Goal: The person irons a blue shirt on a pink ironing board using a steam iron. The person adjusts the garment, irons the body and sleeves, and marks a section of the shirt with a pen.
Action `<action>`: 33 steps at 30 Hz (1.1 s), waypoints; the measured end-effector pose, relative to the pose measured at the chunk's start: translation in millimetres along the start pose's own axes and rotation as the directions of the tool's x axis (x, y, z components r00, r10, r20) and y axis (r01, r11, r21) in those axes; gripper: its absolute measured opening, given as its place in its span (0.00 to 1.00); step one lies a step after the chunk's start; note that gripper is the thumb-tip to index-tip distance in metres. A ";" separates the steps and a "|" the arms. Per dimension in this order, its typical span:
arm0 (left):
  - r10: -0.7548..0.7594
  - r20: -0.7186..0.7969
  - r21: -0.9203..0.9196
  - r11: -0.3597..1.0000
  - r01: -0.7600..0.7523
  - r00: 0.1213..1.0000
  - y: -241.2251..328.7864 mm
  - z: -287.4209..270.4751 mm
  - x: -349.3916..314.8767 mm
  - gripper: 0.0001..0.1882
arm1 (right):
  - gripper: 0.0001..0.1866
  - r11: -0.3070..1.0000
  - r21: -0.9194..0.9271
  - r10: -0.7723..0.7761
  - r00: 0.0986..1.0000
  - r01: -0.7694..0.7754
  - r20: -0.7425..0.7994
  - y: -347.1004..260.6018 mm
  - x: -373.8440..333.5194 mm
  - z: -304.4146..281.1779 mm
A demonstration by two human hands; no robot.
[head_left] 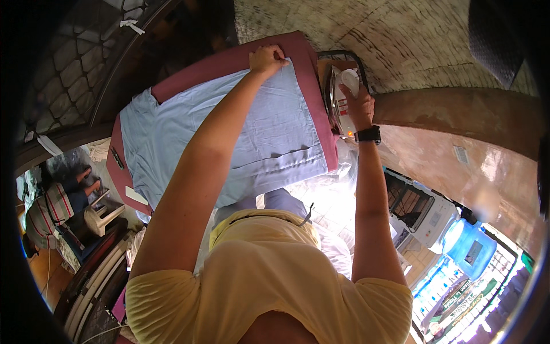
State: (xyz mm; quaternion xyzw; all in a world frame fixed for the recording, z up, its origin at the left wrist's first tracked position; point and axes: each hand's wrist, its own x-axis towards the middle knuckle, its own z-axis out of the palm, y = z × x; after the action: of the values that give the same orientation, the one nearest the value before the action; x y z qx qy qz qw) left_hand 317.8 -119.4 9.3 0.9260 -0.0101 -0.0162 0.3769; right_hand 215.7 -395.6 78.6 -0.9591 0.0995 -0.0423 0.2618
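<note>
A light blue garment (269, 126) lies spread over the maroon-covered ironing board (309, 74). Small creases run along its near edge. At its far right corner, my left hand (267, 61) is closed, with the fingertips pinching the cloth there. My right hand (360, 106) grips the white handle of a clothes iron (344, 117), and a small orange light glows on the iron's body. The iron is at the right end of the board, on or over a rest framed by a dark metal tube (362, 66); its underside is hidden.
A dark pen-like object (117, 159) and a pale flat piece (137, 196) lie at the board's left end. A wooden stool (103, 219) stands lower left, where another person's feet show. To the right are a white appliance (429, 215) and a blue water jug (470, 246). A wall rises behind.
</note>
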 end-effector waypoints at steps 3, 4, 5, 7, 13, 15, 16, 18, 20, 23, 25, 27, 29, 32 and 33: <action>-0.061 0.094 0.030 0.998 0.058 0.994 7.2 -7.8 6.4 0.09 | 0.34 0.988 0.117 -0.091 0.994 0.098 -0.058 -7.3 0.8 -5.0; -0.098 0.125 0.034 0.995 0.095 0.987 10.4 -9.6 9.0 0.09 | 0.34 0.986 0.117 -0.112 0.991 0.119 -0.067 -13.9 0.6 -8.2; -0.147 0.158 0.040 0.989 0.143 0.976 7.3 -9.8 6.0 0.09 | 0.33 0.983 0.119 -0.134 0.989 0.141 -0.064 -37.9 -5.9 -17.2; -0.160 0.209 0.035 0.987 0.156 0.965 -1.4 -9.1 10.8 0.08 | 0.32 0.971 -0.078 -0.233 0.969 0.227 -0.088 -54.1 -24.9 -12.2; 0.001 0.360 0.035 0.999 -0.015 0.933 -10.8 -11.6 36.0 0.08 | 0.30 0.893 -0.350 -0.352 0.924 0.284 -0.147 -97.1 -68.8 27.7; 0.094 0.432 -0.062 0.995 -0.074 0.897 -14.3 -10.9 44.6 0.09 | 0.31 0.888 -0.289 -0.431 0.864 0.357 -0.259 -83.3 -61.8 53.1; 0.134 0.456 -0.131 0.988 -0.083 0.880 -15.3 -13.6 46.1 0.09 | 0.31 0.920 -0.208 -0.374 0.904 0.333 -0.209 -87.5 -60.4 56.8; 0.198 0.423 -0.323 0.945 -0.057 0.884 -32.0 -19.1 45.9 0.10 | 0.31 0.946 -0.169 -0.300 0.944 0.276 -0.136 -105.4 -59.1 57.2; 0.190 0.310 -0.507 0.862 -0.007 0.931 -45.6 -22.9 41.7 0.10 | 0.32 0.926 -0.258 -0.337 0.912 0.276 -0.233 -113.7 -45.2 66.2; -0.015 0.149 -0.587 0.803 0.101 0.989 -54.9 -30.1 23.3 0.09 | 0.33 0.963 -0.182 -0.225 0.964 0.198 -0.139 -121.7 -25.8 66.2; 0.132 0.061 -0.442 0.893 -0.092 0.989 -81.2 -52.5 7.0 0.08 | 0.33 0.975 -0.112 -0.197 0.979 0.190 -0.057 -126.4 -21.5 62.6; 0.166 0.053 -0.270 0.952 -0.146 0.985 -98.5 -81.2 -11.2 0.11 | 0.33 0.970 -0.151 -0.208 0.972 0.190 -0.110 -123.5 -23.4 62.9; 0.056 0.084 -0.083 0.995 -0.049 0.995 -108.2 -112.6 -32.7 0.14 | 0.35 0.973 -0.148 -0.191 0.978 0.178 -0.079 -122.3 -17.7 63.4; -0.105 0.195 0.087 0.992 0.089 0.975 -135.5 -138.2 -53.4 0.18 | 0.35 0.959 -0.222 -0.206 0.971 0.176 -0.119 -127.3 -2.6 69.0; -0.119 0.155 0.113 0.988 0.103 0.981 -139.3 -140.9 -60.3 0.19 | 0.35 0.958 -0.226 -0.206 0.971 0.175 -0.122 -130.7 -0.8 68.6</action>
State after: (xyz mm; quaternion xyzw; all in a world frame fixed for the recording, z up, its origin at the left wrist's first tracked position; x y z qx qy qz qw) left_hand 263.8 80.5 14.2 0.9392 0.0103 -0.1116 0.3245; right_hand 246.1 -251.4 86.3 -0.9811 0.0290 -0.1259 0.1441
